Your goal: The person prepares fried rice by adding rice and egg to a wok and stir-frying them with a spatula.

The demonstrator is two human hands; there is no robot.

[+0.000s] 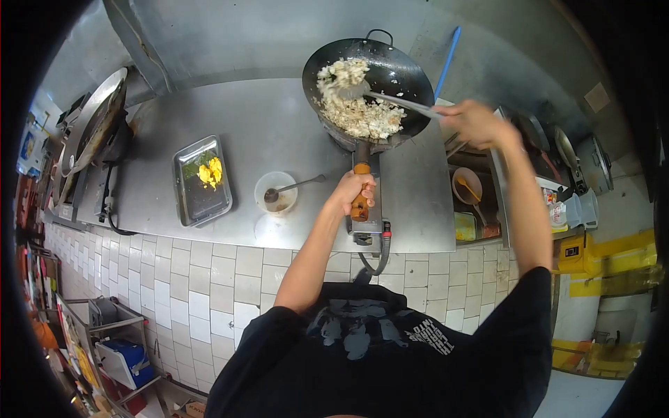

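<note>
Left hand (357, 193) wrapped round the wok's wooden handle (359, 210); right hand (474, 124) closed on the near end of a long metal utensil (408, 104), slightly blurred. Wok (405, 70) is directly ahead of the left hand and left of the right one, with the utensil's head in loose rice (366, 120). Farther out on the bench (251, 115): plastic tub (259, 187) with a spoon (303, 184) left of the left hand, then a metal tray (228, 200) holding yellow food (210, 172) farther left.
</note>
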